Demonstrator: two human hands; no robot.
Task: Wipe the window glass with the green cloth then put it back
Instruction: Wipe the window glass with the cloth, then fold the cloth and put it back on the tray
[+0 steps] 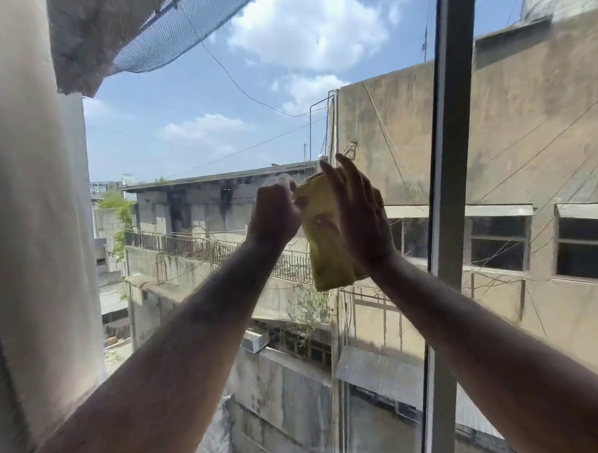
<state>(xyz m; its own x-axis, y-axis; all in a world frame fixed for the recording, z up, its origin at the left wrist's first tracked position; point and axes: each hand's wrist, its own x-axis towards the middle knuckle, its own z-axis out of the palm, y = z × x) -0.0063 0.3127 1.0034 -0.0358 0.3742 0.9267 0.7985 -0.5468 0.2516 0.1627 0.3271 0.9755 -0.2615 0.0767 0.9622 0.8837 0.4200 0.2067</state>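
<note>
A yellow-green cloth point(327, 249) hangs folded in front of the window glass point(191, 135), at mid-height of the pane. My left hand point(276, 212) is closed in a fist and pinches the cloth's top left corner. My right hand point(360, 213) lies flat over the cloth's right side with fingers spread and pointing up. Whether the cloth touches the glass cannot be told.
A grey vertical window frame point(453, 144) stands right of my hands, with another pane beyond it. A pale curtain point(32, 203) covers the left edge of the window. Outside are concrete buildings, wires and sky.
</note>
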